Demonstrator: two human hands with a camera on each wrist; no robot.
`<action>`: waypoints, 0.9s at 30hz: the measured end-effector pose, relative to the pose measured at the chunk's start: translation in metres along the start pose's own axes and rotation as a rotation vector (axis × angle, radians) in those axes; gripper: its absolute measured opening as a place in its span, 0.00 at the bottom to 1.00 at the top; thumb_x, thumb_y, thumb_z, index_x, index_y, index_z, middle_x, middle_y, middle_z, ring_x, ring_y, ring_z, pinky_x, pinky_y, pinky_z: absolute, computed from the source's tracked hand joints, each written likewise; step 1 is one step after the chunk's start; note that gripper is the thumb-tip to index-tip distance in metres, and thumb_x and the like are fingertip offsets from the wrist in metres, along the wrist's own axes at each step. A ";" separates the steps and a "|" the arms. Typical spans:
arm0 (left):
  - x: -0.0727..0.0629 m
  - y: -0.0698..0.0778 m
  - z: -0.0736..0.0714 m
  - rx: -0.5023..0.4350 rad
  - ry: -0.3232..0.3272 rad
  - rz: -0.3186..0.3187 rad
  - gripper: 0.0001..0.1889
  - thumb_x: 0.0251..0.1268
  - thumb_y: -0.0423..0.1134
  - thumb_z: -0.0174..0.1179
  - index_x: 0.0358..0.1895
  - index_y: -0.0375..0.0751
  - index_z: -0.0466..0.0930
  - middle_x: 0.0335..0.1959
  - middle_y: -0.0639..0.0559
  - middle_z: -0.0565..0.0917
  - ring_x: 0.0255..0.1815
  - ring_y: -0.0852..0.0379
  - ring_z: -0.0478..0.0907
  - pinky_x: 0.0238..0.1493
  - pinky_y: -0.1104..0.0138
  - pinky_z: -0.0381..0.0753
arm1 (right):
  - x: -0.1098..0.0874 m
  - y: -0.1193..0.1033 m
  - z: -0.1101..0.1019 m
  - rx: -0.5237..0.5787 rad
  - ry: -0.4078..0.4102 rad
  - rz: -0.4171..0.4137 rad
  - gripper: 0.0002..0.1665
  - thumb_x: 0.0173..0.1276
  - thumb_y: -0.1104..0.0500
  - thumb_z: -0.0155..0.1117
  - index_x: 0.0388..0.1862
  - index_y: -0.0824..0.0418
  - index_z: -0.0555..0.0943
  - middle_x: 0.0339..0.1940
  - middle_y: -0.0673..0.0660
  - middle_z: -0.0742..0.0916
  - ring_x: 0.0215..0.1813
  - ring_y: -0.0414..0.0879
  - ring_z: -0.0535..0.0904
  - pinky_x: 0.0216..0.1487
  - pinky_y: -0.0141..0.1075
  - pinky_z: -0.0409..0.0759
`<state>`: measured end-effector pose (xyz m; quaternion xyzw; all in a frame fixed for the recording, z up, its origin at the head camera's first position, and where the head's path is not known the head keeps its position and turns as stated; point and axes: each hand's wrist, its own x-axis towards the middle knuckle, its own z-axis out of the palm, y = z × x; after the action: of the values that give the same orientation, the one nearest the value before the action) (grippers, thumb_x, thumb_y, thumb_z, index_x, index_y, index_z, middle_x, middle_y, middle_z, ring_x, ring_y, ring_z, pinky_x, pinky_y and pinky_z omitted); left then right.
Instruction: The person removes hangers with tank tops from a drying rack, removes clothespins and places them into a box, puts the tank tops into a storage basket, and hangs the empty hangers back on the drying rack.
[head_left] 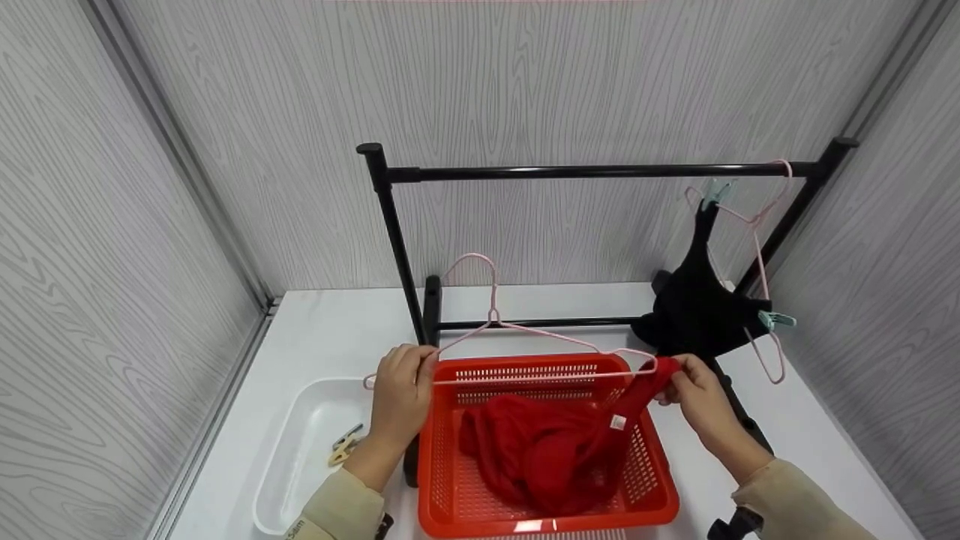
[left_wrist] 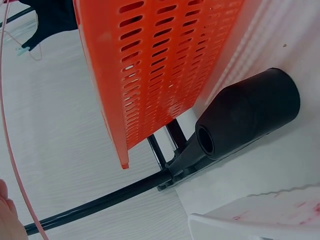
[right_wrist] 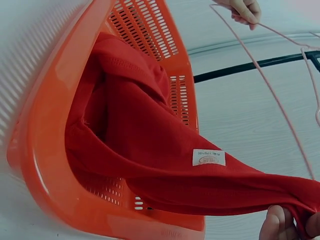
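Observation:
My left hand (head_left: pixel 403 394) grips the left arm of a pink wire hanger (head_left: pixel 493 316), its hook pointing up. At the hanger's right end, my right hand (head_left: pixel 701 397) pinches a strap of a red tank top (head_left: pixel 547 450). The strap lies at the hanger's tip; in the right wrist view, the fingers (right_wrist: pixel 278 224) hold the stretched cloth, which bears a white label (right_wrist: pixel 209 157). The rest of the top lies bunched in an orange-red basket (head_left: pixel 426 480). Only a small part of the left hand (left_wrist: pixel 9 220) shows in the left wrist view.
Behind the basket stands a black rack with a horizontal rail (head_left: pixel 555 172). On its right, a black garment (head_left: pixel 697 300) hangs from another pink hanger (head_left: pixel 761 255) by light-blue clips (head_left: pixel 776 319). Left of the basket, a white tray (head_left: pixel 289 457) holds several clothespins (head_left: pixel 343 448).

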<state>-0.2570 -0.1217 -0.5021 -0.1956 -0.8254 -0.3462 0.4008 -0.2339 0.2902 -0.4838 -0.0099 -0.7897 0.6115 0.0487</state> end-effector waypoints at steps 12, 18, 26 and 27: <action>0.001 0.006 0.001 -0.034 -0.010 -0.019 0.07 0.75 0.38 0.57 0.42 0.40 0.82 0.33 0.52 0.80 0.36 0.54 0.75 0.41 0.60 0.74 | -0.007 0.001 0.012 -0.025 -0.126 0.020 0.10 0.82 0.65 0.44 0.53 0.69 0.70 0.38 0.61 0.82 0.36 0.47 0.80 0.42 0.36 0.82; 0.002 0.008 0.005 -0.029 0.011 0.010 0.05 0.73 0.35 0.59 0.41 0.38 0.83 0.33 0.52 0.81 0.36 0.54 0.76 0.43 0.59 0.75 | -0.010 0.005 0.020 -0.068 -0.272 -0.060 0.14 0.81 0.65 0.46 0.58 0.73 0.69 0.46 0.64 0.82 0.41 0.47 0.83 0.46 0.36 0.83; 0.000 0.007 0.009 -0.033 0.005 0.001 0.04 0.73 0.35 0.59 0.41 0.41 0.82 0.33 0.54 0.81 0.36 0.55 0.76 0.42 0.60 0.75 | -0.012 0.012 0.026 -0.150 -0.524 -0.066 0.15 0.80 0.61 0.51 0.58 0.69 0.72 0.50 0.64 0.82 0.51 0.56 0.81 0.54 0.38 0.82; 0.000 0.008 0.009 -0.033 0.005 0.002 0.04 0.73 0.36 0.58 0.41 0.40 0.82 0.33 0.54 0.81 0.36 0.54 0.76 0.42 0.60 0.75 | -0.012 0.012 0.026 -0.159 -0.543 -0.061 0.15 0.80 0.60 0.52 0.58 0.69 0.72 0.50 0.64 0.82 0.52 0.57 0.81 0.54 0.37 0.81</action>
<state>-0.2567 -0.1104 -0.5030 -0.2022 -0.8184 -0.3599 0.3998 -0.2253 0.2670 -0.5027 0.1740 -0.8192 0.5264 -0.1471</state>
